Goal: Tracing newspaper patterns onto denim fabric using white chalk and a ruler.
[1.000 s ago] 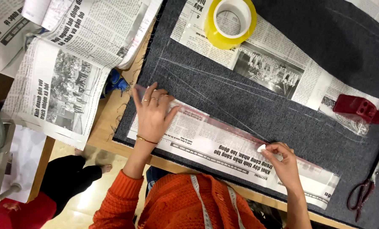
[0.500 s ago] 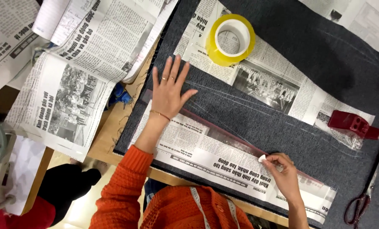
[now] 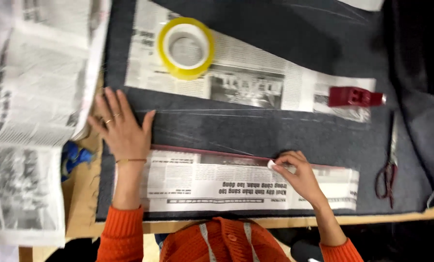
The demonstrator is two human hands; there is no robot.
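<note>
Head view, looking straight down: a large sheet of dark grey felt-like cloth covers most of the frame from centre to right, lying on a wooden table whose bare edge shows at lower left and along the bottom. Faint pale lines cross the cloth surface. Loose open newspapers fill the left side of the frame, overlapping the table edge.

Two cut newspaper strips lie on the cloth. The upper newspaper strip runs from upper centre toward the right. The lower newspaper strip lies across the lower centre, with a long transparent reddish ruler along its top edge.

A yellow roll of adhesive tape sits flat on the left end of the upper strip. A small dark red tool rests on that strip's right end. Dark-handled scissors lie on the cloth at right, blades pointing up the frame.

Left hand, at centre left, is open, fingers spread, palm pressed flat on the cloth just above the ruler's left end. Right hand, at lower centre, is pinched shut on a small white piece of chalk, its tip at the ruler's edge. Both sleeves are orange.
</note>
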